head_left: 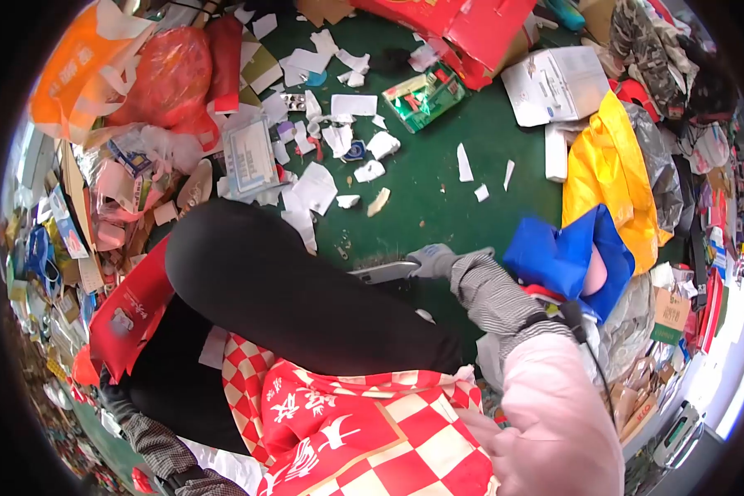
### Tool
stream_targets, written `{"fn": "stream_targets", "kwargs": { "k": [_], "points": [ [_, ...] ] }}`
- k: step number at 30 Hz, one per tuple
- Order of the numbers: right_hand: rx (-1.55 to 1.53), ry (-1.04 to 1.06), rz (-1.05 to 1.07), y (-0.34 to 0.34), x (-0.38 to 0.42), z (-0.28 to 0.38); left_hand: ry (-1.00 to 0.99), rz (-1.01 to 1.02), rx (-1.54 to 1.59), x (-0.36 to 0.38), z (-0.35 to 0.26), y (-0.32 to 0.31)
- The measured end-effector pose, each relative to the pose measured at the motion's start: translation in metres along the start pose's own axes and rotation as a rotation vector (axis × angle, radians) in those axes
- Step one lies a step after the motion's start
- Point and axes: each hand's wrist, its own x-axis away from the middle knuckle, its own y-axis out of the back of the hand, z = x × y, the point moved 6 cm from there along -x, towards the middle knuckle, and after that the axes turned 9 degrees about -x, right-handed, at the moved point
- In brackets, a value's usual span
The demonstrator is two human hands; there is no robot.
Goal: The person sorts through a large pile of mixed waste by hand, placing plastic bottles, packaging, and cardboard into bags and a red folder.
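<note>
My right hand (432,261), in a light grey glove, is closed around a long, flat, silvery knife-like tool (383,272). The tool lies low over the green floor, one end pointing left towards my black-trousered knee, the other showing past my wrist. To the right of this hand sits a blue bag (554,252). At the lower left, my left hand (117,398), in a dark glove, is beside the lower edge of a red printed bag (128,322). Its fingers are mostly hidden, and I cannot tell whether they grip the bag.
White paper scraps (312,192) litter the green floor (471,223). Ahead are a green clear-topped package (424,97), a white box (556,85) and a red box (479,29). A yellow bag (608,178) stands right; orange (83,70) and red plastic bags (167,78) lie left.
</note>
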Motion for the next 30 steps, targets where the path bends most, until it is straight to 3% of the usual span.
{"fn": "stream_targets", "kwargs": {
  "k": [6, 8, 10, 12, 14, 17, 20, 22, 24, 25, 27, 28, 30],
  "points": [
    [-0.303, -0.058, -0.430, 0.111, -0.067, 0.031, 0.101, -0.125, -0.020, -0.058, 0.048, 0.061],
    [-0.395, 0.018, -0.584, 0.134, -0.085, 0.056, 0.142, -0.125, 0.015, -0.076, 0.065, 0.076],
    [-0.502, 0.095, -0.453, 0.126, -0.105, 0.091, 0.188, -0.114, 0.055, -0.086, 0.084, 0.089],
    [-0.411, 0.228, -0.331, 0.118, -0.122, 0.146, 0.224, -0.106, 0.096, -0.094, 0.099, 0.099],
    [-0.314, 0.167, -0.100, 0.104, -0.156, 0.190, 0.251, -0.087, 0.136, -0.101, 0.111, 0.108],
    [-0.270, 0.165, -0.172, 0.109, -0.192, 0.230, 0.284, -0.081, 0.172, -0.103, 0.122, 0.114],
    [-0.283, -0.022, -0.404, 0.132, -0.243, 0.210, 0.317, -0.083, 0.190, -0.098, 0.131, 0.116],
    [-0.456, -0.099, -0.498, 0.164, -0.237, 0.199, 0.324, -0.091, 0.188, -0.094, 0.134, 0.118],
    [-0.524, 0.021, -0.660, 0.171, -0.213, 0.212, 0.292, -0.083, 0.142, -0.091, 0.135, 0.116],
    [-0.456, 0.006, -0.562, 0.155, -0.213, 0.220, 0.250, -0.071, 0.087, -0.089, 0.132, 0.117],
    [-0.417, 0.049, -0.454, 0.135, -0.218, 0.243, -0.049, -0.057, -0.242, -0.082, 0.115, 0.117],
    [-0.454, 0.102, -0.445, 0.131, -0.217, 0.262, 0.009, -0.052, -0.172, -0.080, 0.115, 0.117],
    [-0.308, 0.344, -0.182, 0.147, -0.213, 0.361, 0.681, -0.121, 0.554, -0.074, 0.126, 0.098]
  ]
}}
